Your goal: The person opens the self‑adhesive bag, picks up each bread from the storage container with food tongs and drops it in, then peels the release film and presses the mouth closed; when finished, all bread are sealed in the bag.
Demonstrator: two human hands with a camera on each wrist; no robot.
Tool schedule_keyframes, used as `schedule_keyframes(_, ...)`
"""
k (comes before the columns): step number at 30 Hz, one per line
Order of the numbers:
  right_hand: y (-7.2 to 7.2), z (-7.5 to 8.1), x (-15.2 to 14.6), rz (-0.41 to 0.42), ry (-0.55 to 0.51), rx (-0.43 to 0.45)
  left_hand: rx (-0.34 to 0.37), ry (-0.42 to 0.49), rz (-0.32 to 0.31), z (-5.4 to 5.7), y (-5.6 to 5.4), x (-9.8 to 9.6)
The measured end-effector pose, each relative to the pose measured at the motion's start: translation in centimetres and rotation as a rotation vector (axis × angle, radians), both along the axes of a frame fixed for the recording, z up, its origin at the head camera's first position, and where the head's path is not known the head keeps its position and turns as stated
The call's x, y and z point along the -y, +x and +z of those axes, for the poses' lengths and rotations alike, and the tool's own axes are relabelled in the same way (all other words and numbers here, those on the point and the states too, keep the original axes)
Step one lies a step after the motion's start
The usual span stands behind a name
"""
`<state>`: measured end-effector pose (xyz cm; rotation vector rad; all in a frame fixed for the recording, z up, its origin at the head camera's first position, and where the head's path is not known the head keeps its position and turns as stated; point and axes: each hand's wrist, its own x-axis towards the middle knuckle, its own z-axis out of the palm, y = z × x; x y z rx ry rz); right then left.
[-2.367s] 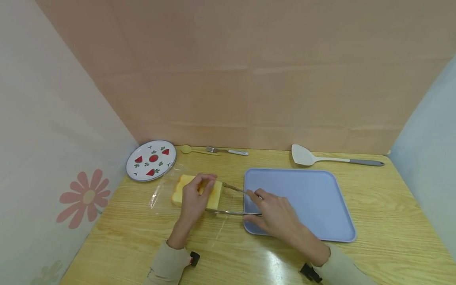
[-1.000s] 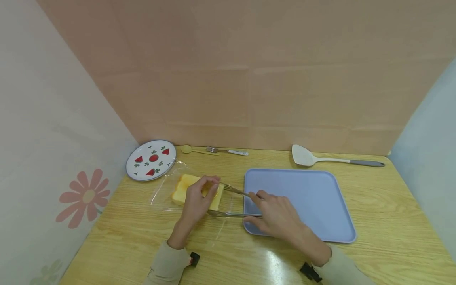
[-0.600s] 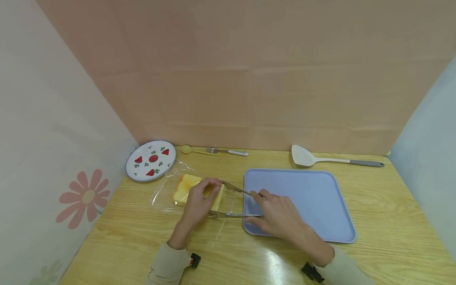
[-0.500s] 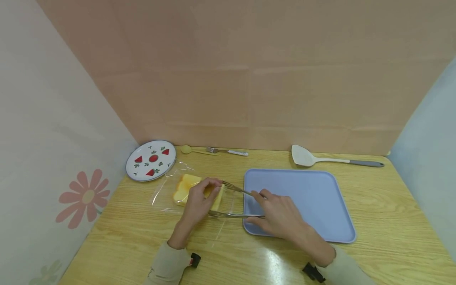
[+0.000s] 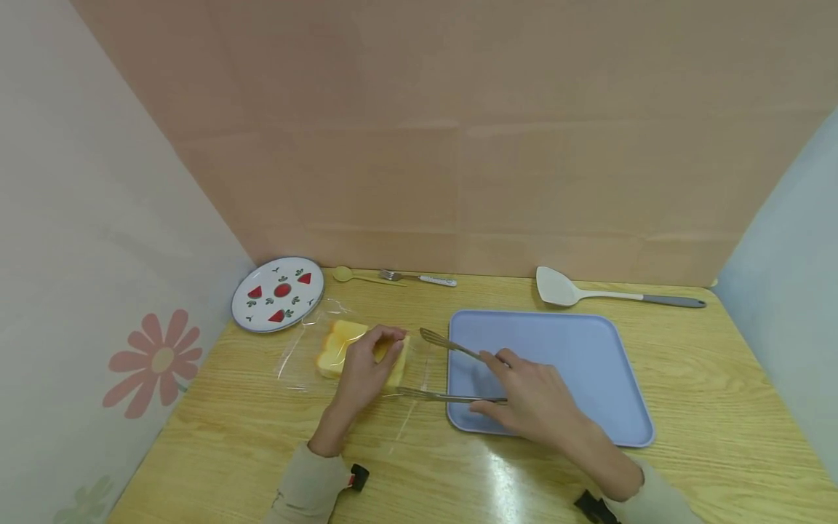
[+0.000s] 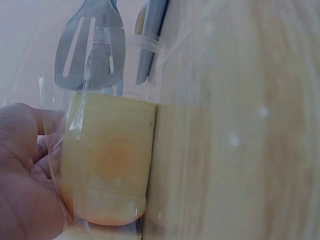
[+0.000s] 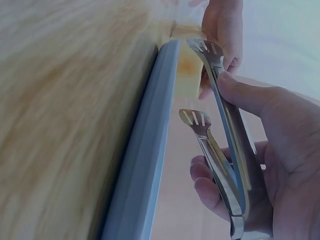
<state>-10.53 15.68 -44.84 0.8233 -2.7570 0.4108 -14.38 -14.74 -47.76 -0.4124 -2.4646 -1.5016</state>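
A bread slice (image 5: 337, 346), yellow with a browned crust, lies in a clear plastic bag (image 5: 294, 364) on the table. Over its right part is my left hand (image 5: 366, 367), thumb and fingertips pinching the bag's film near the bread's end; the left wrist view has the film crossing in front of the fingers. My right hand (image 5: 540, 404) grips metal tongs (image 5: 458, 398), whose slotted ends point left and stand apart. The far tip sits just right of the bread, apart from it; whether the near tip touches the bread or bag I cannot tell.
A blue tray (image 5: 569, 356) lies under the tongs and right hand. Behind are a plate with watermelon pictures (image 5: 268, 306), a yellow spoon (image 5: 343, 274), a fork (image 5: 419, 278) and a white spatula (image 5: 556, 286) with a grey handle end. Walls stand around the table.
My right hand has drawn the tongs to the right, so their tips have moved back from the bread's end. The left hand has shifted slightly right since the earliest frame.
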Motion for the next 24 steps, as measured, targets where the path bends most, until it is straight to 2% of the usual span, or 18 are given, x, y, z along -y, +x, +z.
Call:
schedule_keyframes(4, 0.2, 0.2, -0.7, -0.017, -0.014, 0.019, -0.058, -0.002, 0.002, -0.9, -0.4, 0.4)
schedule_keyframes(7, 0.4, 0.3, -1.3, -0.033, -0.016, 0.025, -0.110, 0.007, -0.007, -1.9, -0.9, 0.8)
schedule_keyframes(11, 0.7, 0.6, -2.2, -0.054, -0.025, 0.028, -0.134, 0.019, -0.007, -2.7, -1.3, 1.1)
schedule_keyframes(14, 0.9, 0.9, -2.9, -0.071, -0.040, 0.022, -0.140, 0.021, -0.004, -2.7, -1.3, 1.1)
schedule_keyframes(19, 1.4, 1.3, -4.2, -0.103, -0.077, 0.037, -0.147, 0.036, -0.012, -2.1, -1.0, 0.9)
schedule_keyframes(22, 1.6, 1.4, -5.0, -0.123, -0.108, 0.051, -0.136, 0.038, -0.009, -2.4, -1.1, 1.0)
schedule_keyframes(24, 1.8, 1.5, -5.5, -0.141, -0.126, 0.065, -0.134, 0.041, -0.005, -3.1, -1.5, 1.2)
